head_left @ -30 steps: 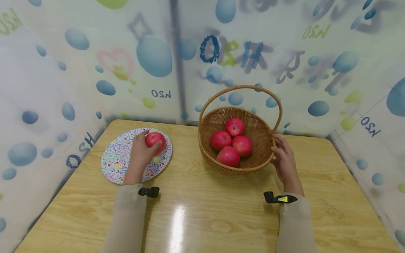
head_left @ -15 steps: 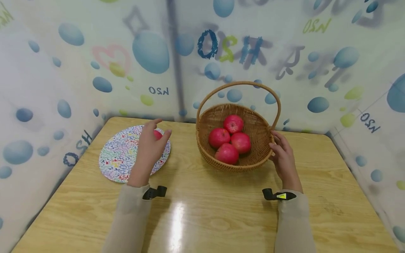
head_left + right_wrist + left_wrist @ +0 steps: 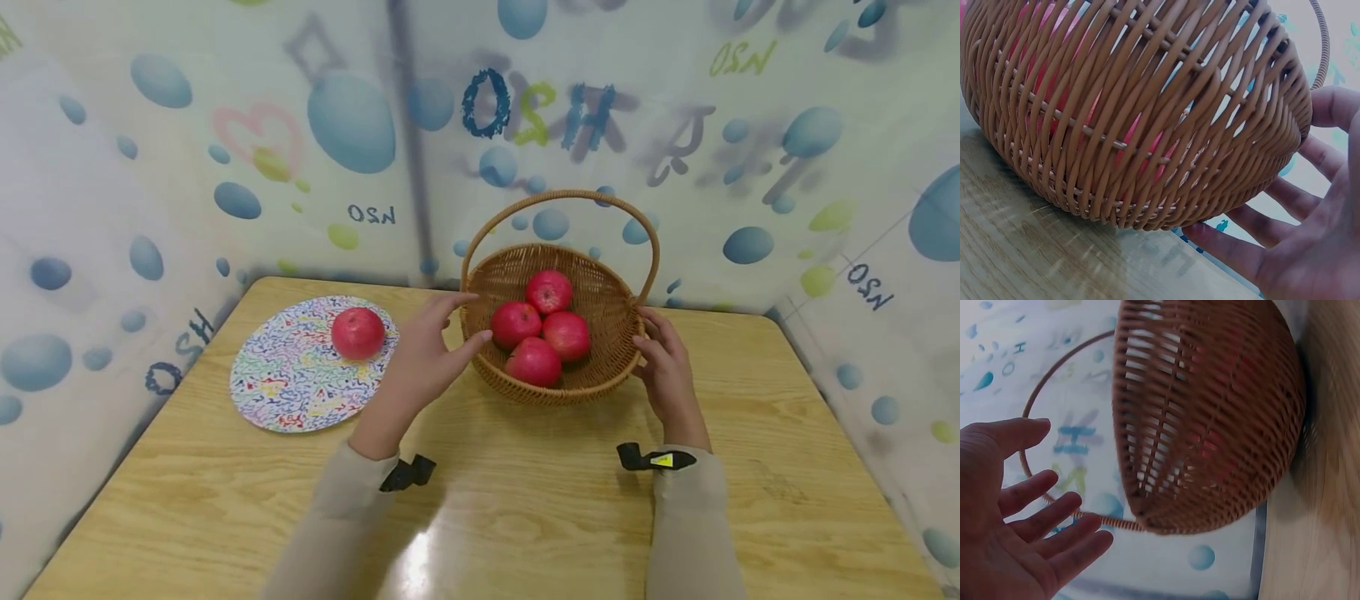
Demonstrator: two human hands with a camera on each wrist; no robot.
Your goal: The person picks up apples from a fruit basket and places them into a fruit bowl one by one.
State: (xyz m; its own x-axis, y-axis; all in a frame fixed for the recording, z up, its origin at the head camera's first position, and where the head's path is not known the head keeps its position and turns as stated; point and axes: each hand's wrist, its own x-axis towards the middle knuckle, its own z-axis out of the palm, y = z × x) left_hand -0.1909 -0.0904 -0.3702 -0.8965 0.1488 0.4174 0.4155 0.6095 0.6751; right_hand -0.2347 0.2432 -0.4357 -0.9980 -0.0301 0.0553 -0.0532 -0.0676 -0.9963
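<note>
A wicker basket (image 3: 555, 396) with a tall arched handle holds several red apples (image 3: 533, 362). Another red apple (image 3: 357, 334) sits on a flat round plate (image 3: 285, 367) covered in colourful squiggles. My left hand (image 3: 423, 358) hangs beside the basket's left rim, thumb and fingers spread with nothing between them. In the left wrist view that hand (image 3: 1029, 512) shows its bare palm toward the wicker side. At the basket's right rim, by the foot of the handle, my right hand (image 3: 670, 375) holds on; its fingers (image 3: 1229, 250) lie along the outer wall in the right wrist view.
The wooden table (image 3: 525, 517) carries the plate at left and the basket toward the back. Behind the table's rear edge stands a pale wall covering (image 3: 420, 167) printed with blue drops. Each sleeve wears a black strap with a small camera (image 3: 408, 473) at the wrist.
My left hand let go of the apple on the plate, lifted and moved right to the basket's left rim. The right hand stays at the basket. The view shifted slightly.
</note>
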